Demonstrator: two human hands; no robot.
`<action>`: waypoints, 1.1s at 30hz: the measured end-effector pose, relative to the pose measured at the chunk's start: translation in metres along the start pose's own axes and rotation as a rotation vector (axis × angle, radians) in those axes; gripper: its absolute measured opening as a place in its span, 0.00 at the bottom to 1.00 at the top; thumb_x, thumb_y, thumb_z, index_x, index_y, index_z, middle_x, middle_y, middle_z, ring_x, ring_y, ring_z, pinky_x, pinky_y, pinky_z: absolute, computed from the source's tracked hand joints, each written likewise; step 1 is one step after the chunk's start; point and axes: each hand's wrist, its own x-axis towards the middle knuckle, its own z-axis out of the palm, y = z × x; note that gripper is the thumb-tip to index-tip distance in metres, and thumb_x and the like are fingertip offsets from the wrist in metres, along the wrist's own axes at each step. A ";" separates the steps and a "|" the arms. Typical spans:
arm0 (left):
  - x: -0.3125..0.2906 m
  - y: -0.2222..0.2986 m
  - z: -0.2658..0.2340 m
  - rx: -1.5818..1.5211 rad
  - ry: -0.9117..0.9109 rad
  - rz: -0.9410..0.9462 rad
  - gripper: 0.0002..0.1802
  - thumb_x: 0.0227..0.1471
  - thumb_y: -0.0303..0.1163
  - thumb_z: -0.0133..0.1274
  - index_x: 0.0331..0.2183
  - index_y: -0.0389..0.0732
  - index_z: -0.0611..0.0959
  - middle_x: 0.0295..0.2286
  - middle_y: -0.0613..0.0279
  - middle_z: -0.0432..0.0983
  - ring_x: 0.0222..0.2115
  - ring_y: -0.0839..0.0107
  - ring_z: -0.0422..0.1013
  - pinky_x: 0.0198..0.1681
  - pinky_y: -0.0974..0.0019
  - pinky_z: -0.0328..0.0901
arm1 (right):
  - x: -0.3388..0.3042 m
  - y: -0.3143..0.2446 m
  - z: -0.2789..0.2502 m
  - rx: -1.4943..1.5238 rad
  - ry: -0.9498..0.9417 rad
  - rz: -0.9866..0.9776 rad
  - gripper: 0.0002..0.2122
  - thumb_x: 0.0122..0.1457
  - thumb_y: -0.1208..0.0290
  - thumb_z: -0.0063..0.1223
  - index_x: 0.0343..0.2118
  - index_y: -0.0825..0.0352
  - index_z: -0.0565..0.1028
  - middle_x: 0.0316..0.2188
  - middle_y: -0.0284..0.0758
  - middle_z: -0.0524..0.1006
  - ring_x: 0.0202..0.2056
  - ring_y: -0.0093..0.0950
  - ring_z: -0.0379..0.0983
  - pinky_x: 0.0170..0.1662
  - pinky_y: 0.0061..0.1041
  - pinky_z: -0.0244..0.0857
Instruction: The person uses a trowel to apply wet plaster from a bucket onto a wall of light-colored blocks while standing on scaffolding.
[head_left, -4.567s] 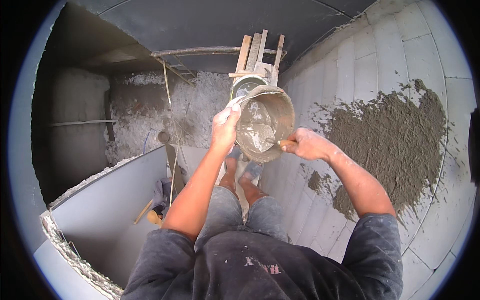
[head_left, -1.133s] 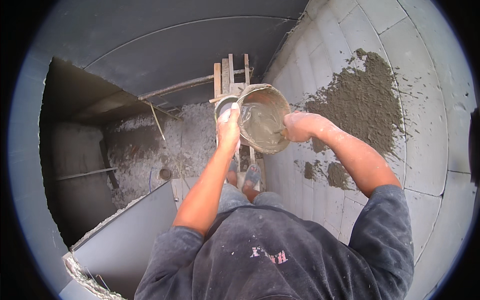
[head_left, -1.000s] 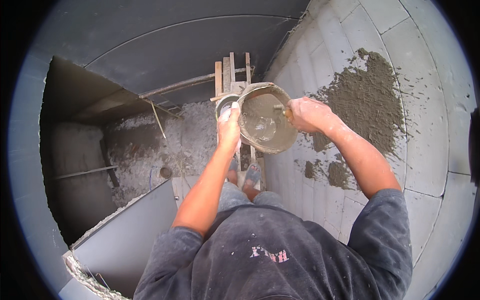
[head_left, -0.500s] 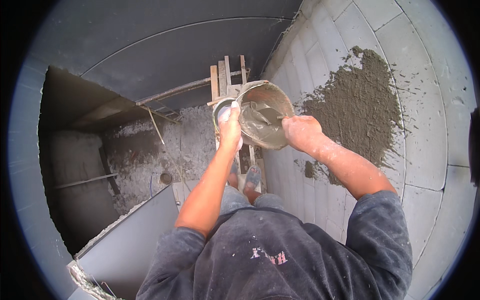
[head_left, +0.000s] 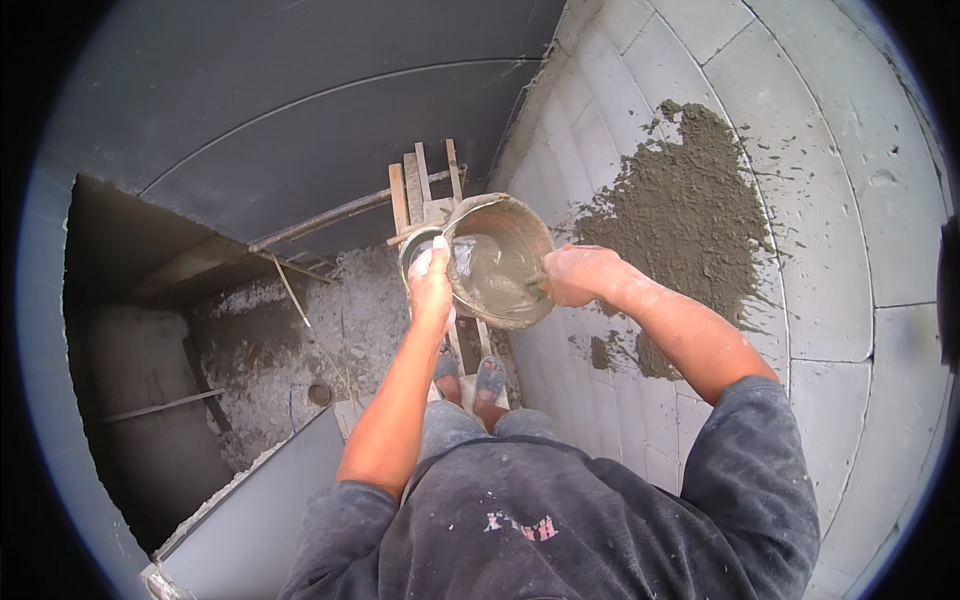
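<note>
Left hand (head_left: 432, 285) has its fingers clamped on the rim of the mortar bucket (head_left: 500, 260), tilted at chest height toward the block wall (head_left: 800, 200) so the right hand (head_left: 580, 275), fingers curled on something, can scoop.

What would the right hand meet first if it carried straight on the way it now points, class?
The right hand points leftward into the tilted bucket, so it would probably meet the wet grey mortar inside first; depth is uncertain.

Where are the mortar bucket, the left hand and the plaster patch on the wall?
Bucket (head_left: 500, 265), head view, wet mortar inside.
Left hand (head_left: 432, 285), head view, back of hand.
Plaster patch (head_left: 685, 215), head view, its middle.
</note>
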 end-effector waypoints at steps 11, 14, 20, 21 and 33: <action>0.000 0.057 0.031 0.299 -0.168 0.116 0.25 0.68 0.46 0.52 0.49 0.33 0.84 0.38 0.65 0.81 0.41 0.76 0.71 0.48 0.68 0.66 | 0.003 0.050 -0.027 -0.473 0.620 0.039 0.07 0.57 0.68 0.56 0.28 0.59 0.85 0.31 0.36 0.85 0.38 0.34 0.84 0.40 0.34 0.76; -0.002 0.080 0.046 0.422 -0.206 0.183 0.25 0.68 0.46 0.51 0.51 0.33 0.84 0.39 0.66 0.80 0.42 0.77 0.70 0.50 0.68 0.66 | 0.005 0.044 -0.044 -0.363 0.314 0.054 0.10 0.55 0.67 0.55 0.30 0.64 0.86 0.32 0.44 0.85 0.40 0.37 0.84 0.43 0.36 0.77; -0.001 0.092 0.050 0.432 -0.250 0.292 0.23 0.68 0.45 0.51 0.49 0.34 0.85 0.38 0.66 0.81 0.41 0.76 0.71 0.49 0.68 0.66 | 0.035 0.071 0.025 0.435 0.189 -0.078 0.21 0.54 0.57 0.57 0.40 0.73 0.83 0.32 0.53 0.83 0.37 0.45 0.83 0.44 0.41 0.75; -0.003 0.097 0.043 0.458 -0.233 0.299 0.23 0.69 0.45 0.51 0.48 0.33 0.85 0.37 0.66 0.81 0.40 0.76 0.71 0.47 0.69 0.67 | 0.033 0.062 0.030 0.512 0.203 -0.098 0.21 0.54 0.56 0.58 0.40 0.73 0.83 0.32 0.52 0.83 0.36 0.46 0.82 0.44 0.41 0.74; -0.010 0.108 -0.064 -0.179 0.098 0.300 0.24 0.71 0.46 0.46 0.53 0.33 0.78 0.49 0.56 0.80 0.49 0.66 0.76 0.56 0.59 0.70 | -0.031 -0.020 -0.041 0.539 0.466 -0.124 0.20 0.59 0.57 0.52 0.44 0.68 0.82 0.37 0.49 0.84 0.44 0.46 0.81 0.53 0.42 0.72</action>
